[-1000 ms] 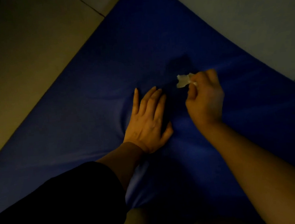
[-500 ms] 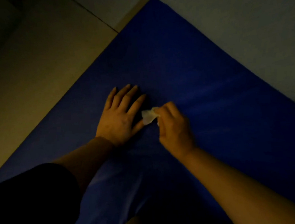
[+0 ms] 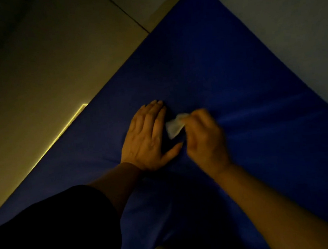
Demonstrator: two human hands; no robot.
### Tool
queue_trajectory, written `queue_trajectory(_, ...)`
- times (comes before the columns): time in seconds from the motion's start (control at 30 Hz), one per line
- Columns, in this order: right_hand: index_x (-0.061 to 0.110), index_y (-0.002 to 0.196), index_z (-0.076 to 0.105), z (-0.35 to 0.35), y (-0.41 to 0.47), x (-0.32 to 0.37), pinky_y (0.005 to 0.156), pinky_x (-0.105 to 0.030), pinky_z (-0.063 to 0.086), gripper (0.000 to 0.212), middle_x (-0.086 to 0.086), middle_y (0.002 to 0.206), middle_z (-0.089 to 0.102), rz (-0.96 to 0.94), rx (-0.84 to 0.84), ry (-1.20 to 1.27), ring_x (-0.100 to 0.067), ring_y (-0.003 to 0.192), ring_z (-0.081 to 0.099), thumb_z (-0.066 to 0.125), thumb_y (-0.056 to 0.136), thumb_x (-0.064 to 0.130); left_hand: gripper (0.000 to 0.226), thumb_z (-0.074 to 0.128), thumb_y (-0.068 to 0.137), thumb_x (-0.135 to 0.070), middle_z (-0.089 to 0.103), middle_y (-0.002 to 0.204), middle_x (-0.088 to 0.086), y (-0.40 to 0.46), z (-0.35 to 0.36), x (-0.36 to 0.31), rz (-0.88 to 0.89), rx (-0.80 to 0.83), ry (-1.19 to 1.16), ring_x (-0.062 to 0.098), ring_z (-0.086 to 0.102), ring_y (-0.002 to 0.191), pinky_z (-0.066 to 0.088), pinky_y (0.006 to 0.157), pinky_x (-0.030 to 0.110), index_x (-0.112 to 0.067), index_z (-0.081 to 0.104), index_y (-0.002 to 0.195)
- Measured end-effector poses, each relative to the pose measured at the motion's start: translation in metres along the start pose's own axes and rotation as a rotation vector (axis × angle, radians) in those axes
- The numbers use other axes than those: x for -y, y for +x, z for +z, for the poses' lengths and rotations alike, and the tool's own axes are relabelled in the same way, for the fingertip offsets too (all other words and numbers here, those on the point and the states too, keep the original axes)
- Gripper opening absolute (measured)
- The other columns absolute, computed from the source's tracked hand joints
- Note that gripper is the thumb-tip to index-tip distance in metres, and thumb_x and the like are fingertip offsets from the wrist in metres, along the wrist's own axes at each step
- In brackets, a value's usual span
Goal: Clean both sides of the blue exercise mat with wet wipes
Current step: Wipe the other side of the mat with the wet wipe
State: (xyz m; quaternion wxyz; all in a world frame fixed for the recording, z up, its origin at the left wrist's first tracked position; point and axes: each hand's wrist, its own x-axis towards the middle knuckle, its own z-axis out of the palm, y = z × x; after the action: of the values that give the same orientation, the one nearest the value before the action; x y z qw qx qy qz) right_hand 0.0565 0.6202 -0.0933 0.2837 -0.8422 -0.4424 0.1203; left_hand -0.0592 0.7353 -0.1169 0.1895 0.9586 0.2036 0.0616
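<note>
The blue exercise mat [image 3: 223, 63] lies spread on the floor, one corner pointing away at the top of the view. My left hand [image 3: 148, 139] presses flat on the mat near its middle, fingers straight and together. Just to its right, my right hand [image 3: 204, 138] grips a small crumpled white wet wipe [image 3: 174, 126] against the mat; the hand is blurred by motion. The wipe sticks out between the two hands. Creases run through the mat to the right of my right hand.
Dim tiled floor [image 3: 45, 65] surrounds the mat on the left and at the far right [image 3: 297, 3]. A thin bright line [image 3: 60, 133] runs along the mat's left edge. My dark-clothed leg [image 3: 49, 233] fills the lower left.
My right hand carried the wipe from the right side of the mat leftward, close beside my left hand. The left hand has stayed flat on the mat. The view has shifted.
</note>
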Motion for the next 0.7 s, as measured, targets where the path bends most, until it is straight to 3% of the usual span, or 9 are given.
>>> queue_trajectory(0.07,0.0,0.098,0.065,-0.009,0.027,-0.012,0.062,-0.019,0.037,0.025,-0.019,0.093,0.056,0.192,-0.187,-0.037,-0.021,0.075,0.051,0.045,0.084,0.003,0.087,0.053,0.084,-0.062,0.041,0.145,0.021,0.0,0.0,0.0,-0.004,0.0,-0.007,0.031,0.031,0.138,0.017,0.119,0.04,0.004,0.039,0.14)
queue_trajectory(0.13,0.0,0.093,0.062,-0.011,0.04,-0.014,0.063,-0.014,0.029,0.016,-0.021,0.094,0.054,0.253,-0.254,-0.049,-0.017,0.074,0.045,0.048,0.084,0.0,0.086,0.053,0.084,-0.061,0.041,0.145,0.021,0.0,0.001,0.0,-0.005,-0.007,-0.023,0.031,0.031,0.138,0.018,0.119,0.04,0.004,0.038,0.139)
queue_trajectory(0.17,0.002,0.091,0.06,-0.008,0.036,-0.011,0.062,-0.015,0.031,0.015,-0.019,0.092,0.053,0.203,-0.218,-0.052,-0.019,0.073,0.046,0.047,0.083,0.001,0.086,0.053,0.085,-0.061,0.042,0.144,0.021,0.0,0.001,0.0,-0.002,-0.011,-0.032,0.031,0.032,0.138,0.019,0.119,0.041,0.004,0.039,0.139)
queue_trajectory(0.27,0.003,0.08,0.06,0.008,0.002,0.01,0.057,-0.036,0.048,0.019,-0.014,0.084,0.054,-0.065,0.023,-0.015,-0.027,0.068,0.054,0.042,0.082,0.002,0.086,0.054,0.085,-0.062,0.042,0.145,0.021,-0.001,0.001,0.0,0.003,-0.011,-0.038,0.031,0.033,0.138,0.021,0.118,0.043,0.004,0.04,0.138)
queue_trajectory(0.33,0.005,0.073,0.056,0.005,0.001,0.009,0.05,-0.039,0.046,0.015,-0.014,0.078,0.053,-0.146,0.093,-0.016,-0.027,0.062,0.051,0.043,0.08,-0.001,0.086,0.054,0.084,-0.062,0.042,0.145,0.02,-0.001,0.0,0.0,-0.008,-0.011,-0.046,0.03,0.033,0.139,0.022,0.118,0.043,0.003,0.039,0.139)
queue_trajectory(0.4,0.008,0.081,0.056,-0.002,0.025,0.002,0.052,-0.034,0.044,0.013,-0.015,0.081,0.053,-0.103,0.04,-0.035,-0.028,0.062,0.051,0.045,0.081,0.0,0.086,0.054,0.084,-0.062,0.042,0.145,0.02,0.0,0.0,-0.001,-0.017,-0.012,-0.051,0.03,0.033,0.138,0.021,0.118,0.042,0.002,0.039,0.14)
queue_trajectory(0.53,-0.002,0.086,0.062,-0.006,0.071,-0.008,0.058,-0.02,0.034,0.012,-0.019,0.09,0.056,0.122,-0.176,-0.08,-0.028,0.067,0.055,0.05,0.083,-0.002,0.09,0.054,0.082,-0.064,0.041,0.145,0.019,0.0,0.001,-0.002,-0.047,-0.029,-0.048,0.029,0.032,0.138,0.017,0.118,0.041,0.001,0.036,0.141)
queue_trajectory(0.6,-0.002,0.083,0.061,0.002,0.06,0.001,0.057,-0.025,0.038,0.014,-0.018,0.088,0.055,0.063,-0.172,-0.064,-0.028,0.066,0.054,0.047,0.082,0.001,0.092,0.053,0.082,-0.065,0.04,0.145,0.021,-0.001,-0.001,-0.001,-0.084,-0.053,-0.038,0.031,0.03,0.139,0.017,0.119,0.044,0.003,0.035,0.141)
queue_trajectory(0.7,0.001,0.072,0.057,0.015,0.023,0.018,0.053,-0.037,0.046,0.015,-0.016,0.08,0.053,-0.167,0.021,0.005,-0.03,0.061,0.051,0.044,0.08,0.001,0.093,0.048,0.083,-0.065,0.038,0.146,0.025,-0.002,-0.002,-0.001,-0.142,-0.096,-0.031,0.035,0.028,0.141,0.018,0.117,0.053,0.007,0.036,0.14)
